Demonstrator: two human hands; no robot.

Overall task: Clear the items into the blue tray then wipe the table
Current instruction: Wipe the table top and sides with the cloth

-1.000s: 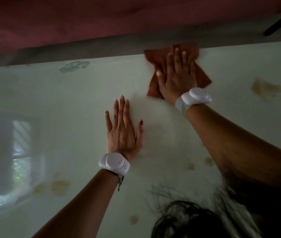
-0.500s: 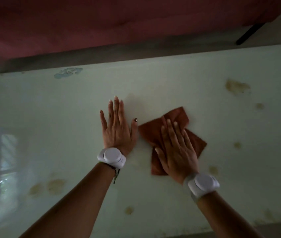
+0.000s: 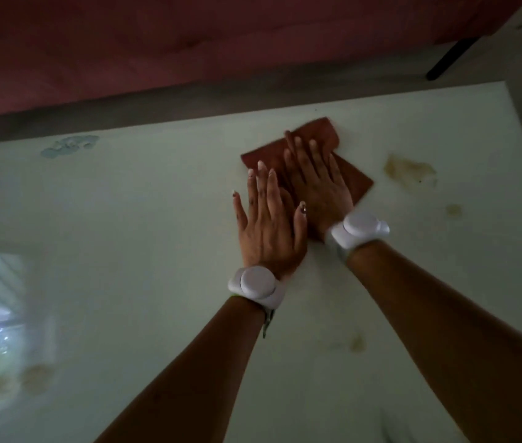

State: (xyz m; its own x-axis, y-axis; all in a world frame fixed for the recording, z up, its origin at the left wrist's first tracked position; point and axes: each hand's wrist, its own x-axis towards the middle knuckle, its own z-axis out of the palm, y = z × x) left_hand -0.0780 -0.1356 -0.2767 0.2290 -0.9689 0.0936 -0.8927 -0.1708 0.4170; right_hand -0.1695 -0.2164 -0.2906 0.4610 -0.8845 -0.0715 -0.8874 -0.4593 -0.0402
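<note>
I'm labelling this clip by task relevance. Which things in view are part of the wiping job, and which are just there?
Part of the job:
brown cloth
right hand flat on the cloth
left hand flat on the table
white table
brown stain

Just there:
red fabric behind the table
white wrist bands

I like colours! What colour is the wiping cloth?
Reddish brown cloth, seen in the head view.

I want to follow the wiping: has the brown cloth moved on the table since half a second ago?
Yes. The brown cloth went away from the person, toward the table's far edge.
</note>
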